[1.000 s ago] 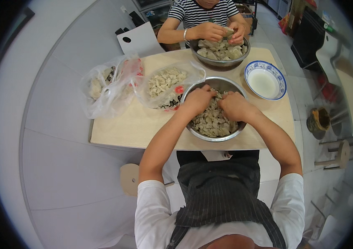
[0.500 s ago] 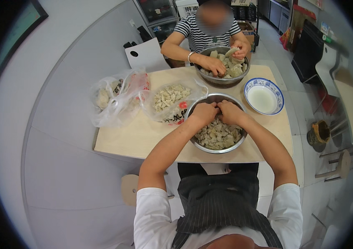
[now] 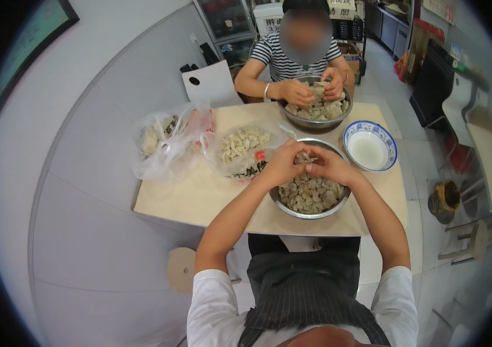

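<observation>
My left hand [image 3: 283, 165] and my right hand [image 3: 331, 165] meet above the far side of a metal bowl [image 3: 311, 216]. Between their closed fingers is a torn piece of pale flatbread [image 3: 305, 157], partly hidden by the fingers. Small torn bread bits [image 3: 311, 194] fill the bowl below. To the left of my hands, an open clear plastic bag [image 3: 216, 157] holds more pale bits [image 3: 245, 143].
Across the table [image 3: 188, 196], a person in a striped shirt handles larger bread pieces over a second metal bowl [image 3: 314, 125]. A blue-and-white bowl [image 3: 371, 146] with whitish liquid stands at the right. Another plastic bag [image 3: 165, 153] lies at the far left.
My hands have risen out of the bowl, with the flatbread piece now showing between them. The other person's hands have come together over their bowl. The view has shifted slightly.
</observation>
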Tool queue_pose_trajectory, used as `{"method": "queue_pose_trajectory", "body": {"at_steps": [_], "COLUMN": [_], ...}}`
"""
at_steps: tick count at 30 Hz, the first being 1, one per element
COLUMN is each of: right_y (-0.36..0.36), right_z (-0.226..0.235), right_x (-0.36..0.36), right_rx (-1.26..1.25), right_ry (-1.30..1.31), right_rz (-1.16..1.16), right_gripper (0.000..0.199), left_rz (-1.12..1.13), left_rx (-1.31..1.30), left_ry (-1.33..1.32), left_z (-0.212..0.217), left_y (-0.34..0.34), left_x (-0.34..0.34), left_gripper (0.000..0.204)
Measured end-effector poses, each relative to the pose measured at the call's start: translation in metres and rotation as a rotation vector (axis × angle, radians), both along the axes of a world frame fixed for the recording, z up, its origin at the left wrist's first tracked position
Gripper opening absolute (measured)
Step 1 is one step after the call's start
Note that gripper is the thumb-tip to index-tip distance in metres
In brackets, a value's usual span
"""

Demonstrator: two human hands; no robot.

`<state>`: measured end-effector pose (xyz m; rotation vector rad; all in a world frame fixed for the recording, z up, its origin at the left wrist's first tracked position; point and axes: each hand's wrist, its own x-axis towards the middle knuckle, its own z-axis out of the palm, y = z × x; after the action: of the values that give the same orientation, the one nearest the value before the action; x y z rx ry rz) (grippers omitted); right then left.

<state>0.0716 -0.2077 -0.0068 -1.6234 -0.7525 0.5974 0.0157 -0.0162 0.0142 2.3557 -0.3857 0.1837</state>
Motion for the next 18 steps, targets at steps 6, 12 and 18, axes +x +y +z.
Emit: {"method": "queue_pose_trajectory", "body": {"at_steps": [6, 12, 18], "right_y": [0.001, -0.004, -0.005], "right_z": [-0.013, -0.015, -0.002], "right_x": [-0.011, -0.022, -0.036], "right_rx": [0.224, 0.173, 0.228], "right_ry": [0.224, 0.123, 0.194], "right_rz": [-0.164, -0.242, -0.177], "right_gripper": [0.032, 0.029, 0.025], "left_rz": [-0.03, 0.05, 0.131], "left_rx": [-0.712, -0.147, -0.574], "left_ry": [0.203, -0.094, 0.171], "left_z": [-0.015, -0.007, -0.026], "left_y": [-0.011, -0.01, 0.003], "left_x": [-0.011, -0.02, -0.015], "left_gripper": [0.027, 0.016, 0.007]}}
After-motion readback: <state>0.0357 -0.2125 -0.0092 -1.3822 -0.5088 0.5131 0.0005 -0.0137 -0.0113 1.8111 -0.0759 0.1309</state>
